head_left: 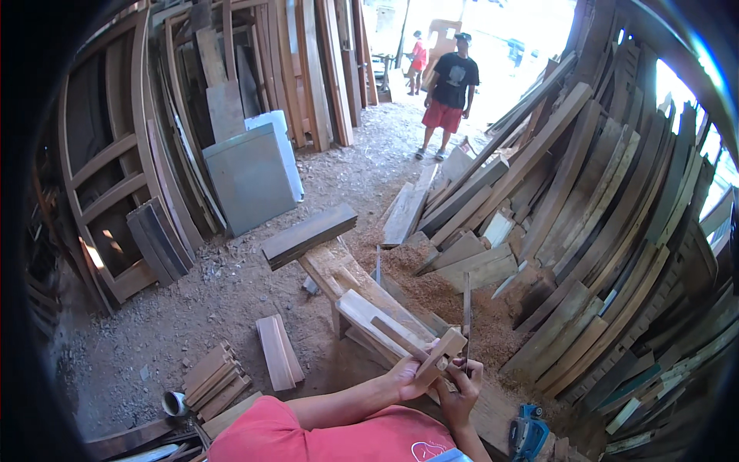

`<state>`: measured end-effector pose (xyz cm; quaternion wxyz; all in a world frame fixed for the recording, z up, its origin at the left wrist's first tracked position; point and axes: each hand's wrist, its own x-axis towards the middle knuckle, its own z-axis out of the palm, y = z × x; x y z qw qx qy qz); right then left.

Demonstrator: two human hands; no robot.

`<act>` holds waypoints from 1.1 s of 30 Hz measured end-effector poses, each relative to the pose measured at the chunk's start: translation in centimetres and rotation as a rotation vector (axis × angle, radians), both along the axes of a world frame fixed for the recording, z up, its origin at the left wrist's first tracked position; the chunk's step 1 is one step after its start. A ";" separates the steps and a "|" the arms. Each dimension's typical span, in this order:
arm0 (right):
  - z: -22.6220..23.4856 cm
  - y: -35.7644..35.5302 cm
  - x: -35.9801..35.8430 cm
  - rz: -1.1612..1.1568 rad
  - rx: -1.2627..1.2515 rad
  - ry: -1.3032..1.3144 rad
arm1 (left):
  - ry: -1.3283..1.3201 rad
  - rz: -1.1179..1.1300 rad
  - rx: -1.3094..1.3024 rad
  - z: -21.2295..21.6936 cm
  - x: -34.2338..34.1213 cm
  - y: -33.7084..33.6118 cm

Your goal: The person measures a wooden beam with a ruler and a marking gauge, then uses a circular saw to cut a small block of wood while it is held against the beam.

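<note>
My left hand (406, 376) is closed round a wooden block with a bar through it (440, 357), which looks like a marking gauge. Close beside it, my right hand (462, 390) has its fingers bent in a pinch near the block. A thin dark strip (466, 304) rises upright from the right fingers; its kind is unclear. Under and ahead of the hands, a pale board (362, 309) lies along a wooden bench (332, 266). Across the bench's far end rest stacked dark boards (309, 235).
A blue power tool (528, 433) sits at the lower right. Cut wood pieces (215, 383) and a white cup-like thing (174, 403) lie lower left. Leaning planks (608, 208) crowd the right; door frames (108, 177) stand left. A person (453, 85) stands ahead.
</note>
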<state>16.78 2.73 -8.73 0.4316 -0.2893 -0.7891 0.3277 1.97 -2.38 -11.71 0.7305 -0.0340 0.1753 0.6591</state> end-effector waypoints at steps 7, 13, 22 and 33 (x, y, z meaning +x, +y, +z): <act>-0.9 -0.1 0.1 0.009 -0.049 -0.024 | -0.013 0.084 -0.107 0.3 0.0 -0.1; 0.2 0.8 1.2 0.066 -0.312 0.004 | 0.047 0.019 -0.143 -0.9 -0.4 -0.1; -1.0 2.0 2.6 0.233 -0.716 -0.011 | 0.078 -0.153 -0.071 -3.6 -0.8 0.5; -0.9 2.4 1.2 0.321 -0.729 0.004 | 0.527 0.029 -0.257 -4.4 -1.0 0.7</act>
